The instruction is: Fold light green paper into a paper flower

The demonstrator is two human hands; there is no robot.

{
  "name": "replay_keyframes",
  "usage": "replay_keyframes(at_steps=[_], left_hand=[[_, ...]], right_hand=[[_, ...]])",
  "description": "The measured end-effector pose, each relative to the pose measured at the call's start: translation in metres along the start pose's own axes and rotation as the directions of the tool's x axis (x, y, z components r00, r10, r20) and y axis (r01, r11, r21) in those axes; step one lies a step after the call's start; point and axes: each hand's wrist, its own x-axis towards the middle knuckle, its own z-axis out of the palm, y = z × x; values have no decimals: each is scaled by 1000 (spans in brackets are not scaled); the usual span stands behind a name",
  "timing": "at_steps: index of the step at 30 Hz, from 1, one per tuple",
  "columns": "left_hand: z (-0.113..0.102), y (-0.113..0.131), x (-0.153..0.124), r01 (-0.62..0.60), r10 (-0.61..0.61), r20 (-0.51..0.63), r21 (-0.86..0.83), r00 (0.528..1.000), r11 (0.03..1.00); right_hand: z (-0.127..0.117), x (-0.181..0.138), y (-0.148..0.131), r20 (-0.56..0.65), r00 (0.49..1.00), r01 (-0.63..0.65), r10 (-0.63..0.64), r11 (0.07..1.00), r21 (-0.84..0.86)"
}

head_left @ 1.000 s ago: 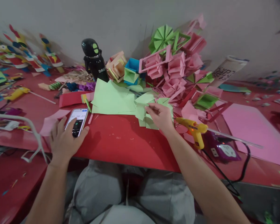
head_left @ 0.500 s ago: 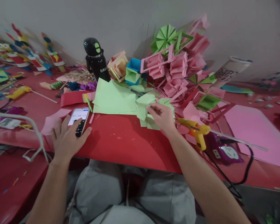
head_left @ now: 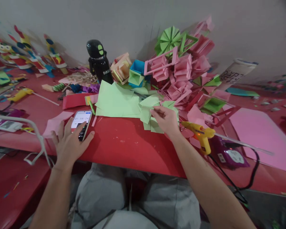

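My left hand (head_left: 68,143) lies flat on the red table (head_left: 124,143), fingers spread over the lower part of a smartphone (head_left: 81,119) whose screen shows a running timer. My right hand (head_left: 166,120) pinches a folded light-green paper piece (head_left: 147,109) at the edge of a pile of green sheets (head_left: 116,101). A yellow glue gun (head_left: 200,135) lies just right of that hand.
A heap of pink and green folded paper shapes (head_left: 183,70) stands behind the sheets, with a black bottle (head_left: 98,62) to its left. A purple power strip (head_left: 228,156) and black cable sit at the right beside a pink sheet (head_left: 259,133). Colourful paper figures (head_left: 26,57) line the far left.
Both hands stay almost where they were. The phone's timer has advanced by a second. The view has shifted slightly.
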Motion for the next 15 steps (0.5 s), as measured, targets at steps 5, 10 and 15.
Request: replay_keyframes(at_steps=[5,10,15], left_hand=[[1,-4,2,26,-26,8,-35,1000,999],[-3,-2,6,126,-122,47,-95,991,987],[0,-7,12,126,-120,57,-114,991,986]], right_hand=[[-1,0,1,12,1000,-3,3,1000,14],[-1,0,-1,8,1000,-17,17,1000,25],[0,0,1,0,1000,-20,20,999,29]])
